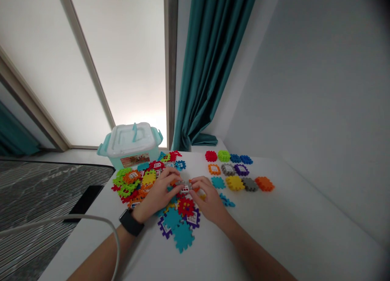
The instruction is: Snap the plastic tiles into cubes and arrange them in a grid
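Observation:
My left hand, with a dark watch on its wrist, reaches over a mixed pile of coloured plastic interlocking tiles. Opposite it, my right hand comes in from the right. Between the fingertips of both hands is a small grey interlocking tile with a white window-like insert, and both hands appear to grip it. Just below lie a red tile, a purple tile and a turquoise tile. Some tiles under the hands are hidden.
Sorted tiles lie in rows at the right, among them a yellow tile and an orange tile. A lidded storage box stands behind the pile. A black flat object lies by the left table edge; a white cable crosses in front.

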Available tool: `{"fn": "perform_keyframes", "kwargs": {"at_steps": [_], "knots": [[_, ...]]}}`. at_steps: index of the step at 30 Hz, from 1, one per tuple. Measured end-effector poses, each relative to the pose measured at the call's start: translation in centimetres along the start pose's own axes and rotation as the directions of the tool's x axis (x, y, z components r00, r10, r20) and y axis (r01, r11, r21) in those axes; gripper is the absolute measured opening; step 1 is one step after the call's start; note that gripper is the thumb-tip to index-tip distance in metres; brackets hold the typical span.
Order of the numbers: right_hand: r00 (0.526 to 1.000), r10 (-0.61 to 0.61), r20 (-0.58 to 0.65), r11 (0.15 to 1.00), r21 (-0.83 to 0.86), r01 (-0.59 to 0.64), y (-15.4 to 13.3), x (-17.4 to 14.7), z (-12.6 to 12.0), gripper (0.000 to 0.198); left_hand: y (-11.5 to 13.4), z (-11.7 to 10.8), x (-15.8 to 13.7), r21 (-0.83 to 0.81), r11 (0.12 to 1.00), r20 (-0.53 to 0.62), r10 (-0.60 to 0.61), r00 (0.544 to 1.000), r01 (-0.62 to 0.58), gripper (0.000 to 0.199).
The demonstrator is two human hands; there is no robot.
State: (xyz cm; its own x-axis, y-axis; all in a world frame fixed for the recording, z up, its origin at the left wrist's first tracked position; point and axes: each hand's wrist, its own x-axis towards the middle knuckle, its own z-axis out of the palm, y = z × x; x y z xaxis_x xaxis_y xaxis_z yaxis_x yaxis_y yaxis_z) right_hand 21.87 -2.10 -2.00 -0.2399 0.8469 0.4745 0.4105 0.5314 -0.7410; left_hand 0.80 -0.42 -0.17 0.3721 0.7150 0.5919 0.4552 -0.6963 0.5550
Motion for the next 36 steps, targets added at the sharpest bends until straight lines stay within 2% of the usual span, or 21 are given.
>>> {"fn": "perform_keyframes", "kwargs": {"at_steps": [2, 6, 8, 13, 17, 19, 23, 26, 36], "knots": [[1.000, 0.019, -0.025, 1.000, 0.005, -0.019, 0.1, 0.1, 0.0, 0.012, -0.1, 0.2, -0.2, 0.057, 0.998, -0.013, 0.026, 1.000, -0.026, 0.015], [0.994, 0.084, -0.076, 0.996, 0.041, -0.081, 0.5, 0.0, 0.0, 0.015, -0.6, 0.2, -0.5, 0.232, 0.968, 0.007, 0.102, 0.995, -0.100, 0.055], [0.992, 0.106, -0.073, 0.993, 0.063, -0.102, 0.6, 0.0, 0.0, 0.017, -0.9, 0.2, -0.7, 0.297, 0.946, 0.024, 0.132, 0.991, -0.133, 0.062], [0.991, 0.122, -0.058, 0.989, 0.087, -0.117, 0.8, 0.0, 0.2, 0.022, -1.2, 0.2, -0.6, 0.366, 0.916, 0.019, 0.168, 0.986, -0.163, 0.049], [0.995, 0.076, -0.061, 0.997, 0.022, -0.075, 1.0, -0.1, 0.2, 0.016, -1.3, 0.1, -0.6, 0.377, 0.914, 0.005, 0.161, 0.987, -0.150, 0.044], [0.996, 0.029, -0.087, 0.998, -0.046, -0.033, 1.1, -0.1, 0.0, 0.008, -1.4, 0.1, -0.5, 0.374, 0.916, 0.001, 0.153, 0.988, -0.142, 0.045], [0.988, -0.135, -0.078, 0.978, -0.172, 0.120, 1.3, -0.2, -0.5, 0.032, -1.5, 0.1, -0.5, 0.338, 0.933, -0.006, 0.131, 0.991, -0.121, 0.045], [0.975, -0.224, -0.017, 0.954, -0.209, 0.215, 1.5, -0.3, -0.6, 0.038, -1.5, 0.2, -0.6, 0.300, 0.947, 0.013, 0.117, 0.993, -0.115, 0.043], [0.976, -0.215, 0.022, 0.950, -0.227, 0.215, 1.8, -0.4, -0.5, 0.032, -1.9, 0.6, -0.7, 0.264, 0.957, 0.025, 0.115, 0.993, -0.117, 0.043]]}}
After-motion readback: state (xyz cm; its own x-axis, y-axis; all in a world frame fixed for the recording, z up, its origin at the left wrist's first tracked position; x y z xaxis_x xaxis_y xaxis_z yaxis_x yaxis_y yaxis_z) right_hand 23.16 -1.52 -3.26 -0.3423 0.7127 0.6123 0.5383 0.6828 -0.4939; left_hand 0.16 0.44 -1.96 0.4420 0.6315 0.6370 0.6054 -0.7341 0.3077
